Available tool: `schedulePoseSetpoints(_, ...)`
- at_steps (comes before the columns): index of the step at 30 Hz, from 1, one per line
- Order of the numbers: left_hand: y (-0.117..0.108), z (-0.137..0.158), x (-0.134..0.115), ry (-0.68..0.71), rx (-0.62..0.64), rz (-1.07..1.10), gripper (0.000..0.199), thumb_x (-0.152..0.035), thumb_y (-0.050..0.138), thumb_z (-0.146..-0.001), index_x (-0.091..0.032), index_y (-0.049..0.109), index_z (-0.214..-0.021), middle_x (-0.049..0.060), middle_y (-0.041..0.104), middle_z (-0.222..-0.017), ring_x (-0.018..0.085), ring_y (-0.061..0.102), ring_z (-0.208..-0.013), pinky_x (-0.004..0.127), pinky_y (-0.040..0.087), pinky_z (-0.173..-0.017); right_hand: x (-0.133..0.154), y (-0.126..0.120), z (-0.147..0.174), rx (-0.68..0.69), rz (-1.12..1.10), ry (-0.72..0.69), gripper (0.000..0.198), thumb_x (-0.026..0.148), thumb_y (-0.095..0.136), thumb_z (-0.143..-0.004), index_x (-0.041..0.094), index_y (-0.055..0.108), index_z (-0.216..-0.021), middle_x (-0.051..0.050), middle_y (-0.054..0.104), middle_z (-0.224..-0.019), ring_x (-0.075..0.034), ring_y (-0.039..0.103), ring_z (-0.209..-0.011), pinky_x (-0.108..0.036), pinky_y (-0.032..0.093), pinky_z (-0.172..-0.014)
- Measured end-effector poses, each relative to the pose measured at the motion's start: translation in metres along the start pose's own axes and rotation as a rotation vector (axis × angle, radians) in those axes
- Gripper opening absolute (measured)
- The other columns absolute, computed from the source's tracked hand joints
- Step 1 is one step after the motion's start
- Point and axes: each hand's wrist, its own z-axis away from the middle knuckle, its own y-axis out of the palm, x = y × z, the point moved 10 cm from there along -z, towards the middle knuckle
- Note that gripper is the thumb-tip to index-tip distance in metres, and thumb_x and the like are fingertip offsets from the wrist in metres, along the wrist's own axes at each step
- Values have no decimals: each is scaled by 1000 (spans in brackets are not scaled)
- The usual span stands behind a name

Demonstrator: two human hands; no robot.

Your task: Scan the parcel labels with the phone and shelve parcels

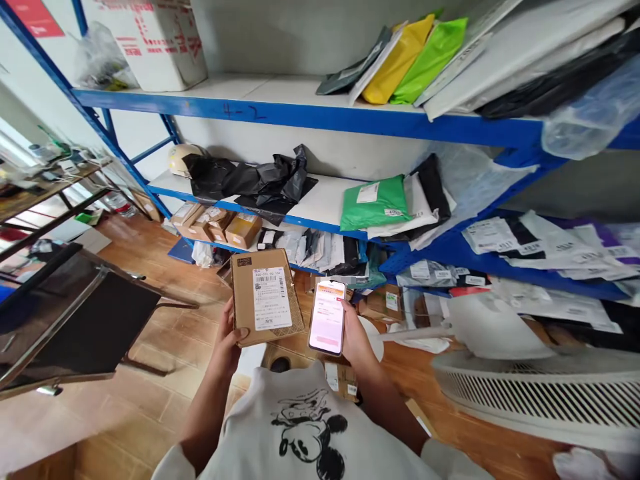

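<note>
A brown cardboard box (243, 287) with a white printed shipping label (270, 298) on its face is held up in front of me. My left hand (229, 340) grips its lower left edge, thumb on the front and the other fingers partly hidden behind it. Just to the right, my right hand (354, 331) is closed round a smartphone (327, 320). The phone's screen is lit, with an orange bar at the top and small text I cannot read. Box and phone are side by side, slightly apart.
Blue-edged shelving (310, 123) stands ahead, bearing a green parcel (375, 203), black plastic bags (250, 180) and several small boxes (243, 231). A white fan (540, 393) is close on my right. To the left is a dark folding chair (95, 320) on the tiled floor (165, 393).
</note>
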Motion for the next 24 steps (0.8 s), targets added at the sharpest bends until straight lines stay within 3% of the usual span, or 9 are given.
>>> schedulePoseSetpoints(8, 13, 45, 10, 32, -112, 13, 84, -29, 73, -61, -32, 47, -141, 4, 62, -130, 33, 52, -123, 42, 44, -98, 13, -16, 15, 83, 85, 84, 25, 41, 58, -85, 22, 66, -99, -1, 77, -72, -22, 71, -60, -36, 57, -59)
schedulePoseSetpoints(15, 28, 78, 28, 0, -165, 31, 84, -28, 73, -60, -32, 49, -140, 4, 64, -129, 35, 55, -120, 45, 46, -95, 30, -44, 24, 109, 57, -32, 19, 36, 64, -80, 25, 67, -95, 0, 79, -82, -25, 73, -77, -38, 57, -74)
schedulePoseSetpoints(19, 36, 91, 43, -25, -154, 45, 81, -31, 74, -59, -31, 51, -137, 6, 61, -132, 37, 52, -124, 48, 46, -99, 36, -64, 27, 185, 53, -158, 29, 33, 73, -72, 25, 67, -99, 0, 79, -91, -25, 73, -90, -36, 56, -81)
schedulePoseSetpoints(24, 46, 111, 69, -75, -130, 83, 74, -33, 72, -64, -29, 52, -135, 8, 59, -136, 38, 50, -128, 53, 45, -100, 22, -100, 24, 143, 15, -141, 34, 39, 79, -68, 21, 68, -94, 0, 78, -80, -22, 73, -78, -32, 56, -74)
